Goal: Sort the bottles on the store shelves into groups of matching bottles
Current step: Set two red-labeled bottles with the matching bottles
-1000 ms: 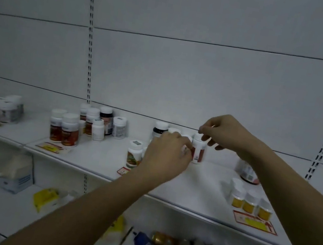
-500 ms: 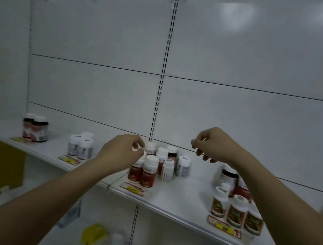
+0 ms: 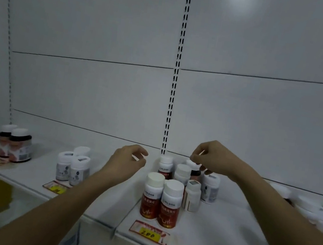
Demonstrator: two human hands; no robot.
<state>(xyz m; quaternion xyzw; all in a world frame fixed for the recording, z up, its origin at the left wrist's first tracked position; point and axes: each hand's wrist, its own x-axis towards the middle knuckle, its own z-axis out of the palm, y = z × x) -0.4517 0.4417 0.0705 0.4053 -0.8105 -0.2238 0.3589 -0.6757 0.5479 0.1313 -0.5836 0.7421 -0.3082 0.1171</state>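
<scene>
Yellow price tag (image 3: 148, 234) reads "200"; left hand (image 3: 126, 162) loose, right hand (image 3: 212, 158) pinching a bottle cap (image 3: 192, 164).

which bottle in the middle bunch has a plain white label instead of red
The slim white bottle at the front right of the bunch, beside the two red-label bottles. Its label is pale and its cap carries a small grey square.

Two dark bottles (image 3: 14, 146) are standing at the far left of the shelf (image 3: 211, 237). Three pale white bottles (image 3: 73, 166) are sitting beside them. Seven bottles are crowding the middle, two red-labelled ones (image 3: 161, 202) standing in front. Three price tags are showing fully, one (image 3: 148, 232) marked 200. Two hands are reaching in.
</scene>
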